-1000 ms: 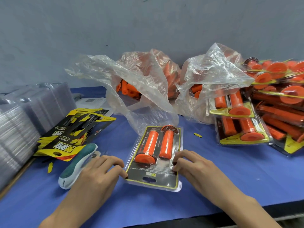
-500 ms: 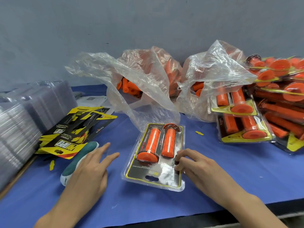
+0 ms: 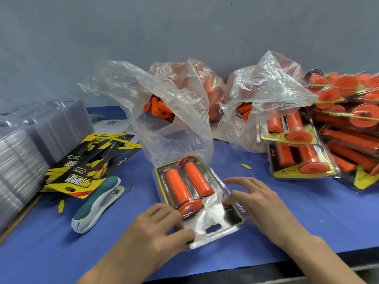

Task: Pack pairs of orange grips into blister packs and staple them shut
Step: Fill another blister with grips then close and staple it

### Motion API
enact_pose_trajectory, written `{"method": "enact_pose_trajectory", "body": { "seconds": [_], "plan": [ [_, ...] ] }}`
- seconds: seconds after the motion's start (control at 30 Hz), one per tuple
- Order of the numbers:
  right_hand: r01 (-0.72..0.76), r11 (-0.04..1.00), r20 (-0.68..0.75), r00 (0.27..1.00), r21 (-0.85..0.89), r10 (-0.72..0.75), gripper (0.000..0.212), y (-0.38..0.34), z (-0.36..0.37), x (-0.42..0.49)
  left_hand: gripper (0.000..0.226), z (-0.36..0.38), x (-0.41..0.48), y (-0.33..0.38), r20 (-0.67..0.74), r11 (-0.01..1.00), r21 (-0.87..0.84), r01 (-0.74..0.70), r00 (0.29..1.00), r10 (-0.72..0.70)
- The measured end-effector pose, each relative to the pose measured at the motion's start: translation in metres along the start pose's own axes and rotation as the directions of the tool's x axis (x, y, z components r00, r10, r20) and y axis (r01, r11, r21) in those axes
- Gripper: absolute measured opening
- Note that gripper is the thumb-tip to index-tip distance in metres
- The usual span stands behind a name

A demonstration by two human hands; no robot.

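Observation:
A clear blister pack (image 3: pixel 213 224) lies at an angle on the blue table (image 3: pixel 287 212). It holds two orange grips (image 3: pixel 188 187) on a black and yellow card. My left hand (image 3: pixel 158 228) grips the pack's near left corner, fingers curled over its edge. My right hand (image 3: pixel 258 203) is at the pack's right edge with fingers spread and the thumb touching the plastic. A teal and white stapler (image 3: pixel 96 203) lies to the left of the pack, untouched.
Two plastic bags of loose orange grips (image 3: pixel 184 93) (image 3: pixel 266 93) stand behind. Finished packs (image 3: pixel 303 160) pile up at the right. Printed cards (image 3: pixel 90 167) and stacked empty blisters (image 3: pixel 30 144) sit at the left. The table's front edge is close.
My left hand came back from beside the stapler and took the pack's near left corner. The pack turned, its top swinging left. My right hand's fingers spread.

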State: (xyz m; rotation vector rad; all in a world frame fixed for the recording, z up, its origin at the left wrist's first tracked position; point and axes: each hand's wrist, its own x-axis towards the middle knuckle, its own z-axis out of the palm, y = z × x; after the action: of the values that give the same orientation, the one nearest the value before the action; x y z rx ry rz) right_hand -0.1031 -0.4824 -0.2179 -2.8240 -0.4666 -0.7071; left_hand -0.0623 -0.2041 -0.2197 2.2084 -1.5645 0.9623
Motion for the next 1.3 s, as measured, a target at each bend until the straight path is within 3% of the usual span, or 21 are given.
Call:
{"method": "enact_pose_trajectory", "body": {
  "seconds": [0.1, 0.17, 0.23, 0.33, 0.4, 0.53, 0.8, 0.9, 1.0, 1.3],
  "plan": [
    [-0.056, 0.998, -0.082, 0.995, -0.011, 0.055, 0.074, 0.003, -0.011, 0.003, 0.008, 0.006, 0.008, 0.011, -0.017, 0.999, 0.042, 0.014, 1.0, -0.014],
    [-0.047, 0.998, -0.186, 0.981, 0.051, 0.055, 0.059, -0.003, -0.016, -0.002, 0.009, 0.009, 0.014, 0.015, -0.023, 0.997, 0.071, 0.021, 1.0, -0.02],
    [0.092, 0.983, -0.229, 0.972, 0.161, -0.053, 0.027, -0.021, -0.017, -0.012, 0.013, 0.014, 0.022, 0.02, -0.024, 0.995, 0.094, 0.021, 1.0, -0.019],
    [0.231, 0.964, -0.142, 0.967, 0.132, -0.212, 0.038, -0.039, -0.007, -0.019, 0.026, 0.02, 0.034, 0.025, -0.01, 0.994, 0.107, 0.023, 1.0, -0.022],
    [0.254, 0.966, -0.145, 0.959, 0.045, -0.245, 0.032, -0.035, -0.001, -0.018, 0.027, 0.023, 0.037, 0.027, 0.013, 0.995, 0.087, 0.047, 0.999, -0.049],
    [0.235, 0.972, -0.118, 0.965, -0.016, -0.235, 0.034, -0.023, 0.002, -0.017, 0.023, 0.03, 0.04, 0.029, 0.054, 0.997, 0.06, 0.057, 0.997, -0.06],
    [0.189, 0.977, -0.071, 0.981, 0.102, -0.183, 0.036, -0.011, -0.01, -0.021, 0.016, 0.033, 0.034, 0.002, 0.077, 0.996, -0.035, 0.079, 0.994, -0.076],
    [0.168, 0.978, -0.063, 0.985, 0.12, -0.161, 0.02, -0.005, -0.012, -0.023, 0.013, 0.032, 0.031, -0.008, 0.118, 0.991, -0.083, 0.103, 0.989, -0.093],
    [0.155, 0.983, -0.066, 0.987, 0.101, -0.149, 0.009, -0.001, -0.01, -0.024, 0.01, 0.026, 0.028, -0.021, 0.134, 0.988, -0.043, 0.146, 0.981, -0.14],
    [0.071, 0.997, -0.048, 0.996, -0.027, -0.072, 0.026, -0.007, 0.003, -0.031, 0.004, 0.019, 0.032, 0.0, 0.099, 0.991, 0.066, 0.121, 0.987, -0.127]
  ]
}}
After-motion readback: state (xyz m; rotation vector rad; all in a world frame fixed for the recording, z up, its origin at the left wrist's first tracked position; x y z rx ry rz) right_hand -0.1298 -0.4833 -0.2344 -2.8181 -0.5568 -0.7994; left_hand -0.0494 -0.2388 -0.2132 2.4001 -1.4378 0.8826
